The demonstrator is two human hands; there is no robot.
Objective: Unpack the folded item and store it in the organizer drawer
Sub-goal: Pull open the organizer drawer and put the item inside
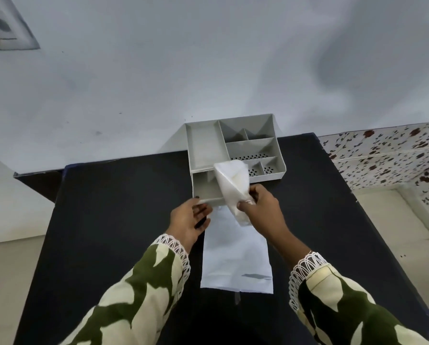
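Item: folded white item [229, 185], soft and creased, held in the air above the pulled-out drawer [206, 189], its upper end reaching over the front edge of the organizer [233, 145].

Right grip [259, 204]: my fingers and thumb pinch the item near its lower part; the tail end hangs below my hand.

Left grip [192, 217]: released, palm turned up, fingertips touching the drawer's front edge.

Drawer: grey, drawn out toward me from the organizer's left side; what shows of its inside is bare.

Organizer: grey plastic, several compartments on top, one long one at the left, smaller ones at the right, some with perforated floors. It stands at the far edge of the bench.

Packaging: a flat white bag [235, 260] lies on the bench just below my hands, between my forearms.

Bench [108, 220]: black surface.

Sleeves [143, 290]: green and cream pattern, lace trim at both cuffs.

Surroundings: pale wall behind; floral-patterned surface at far right.
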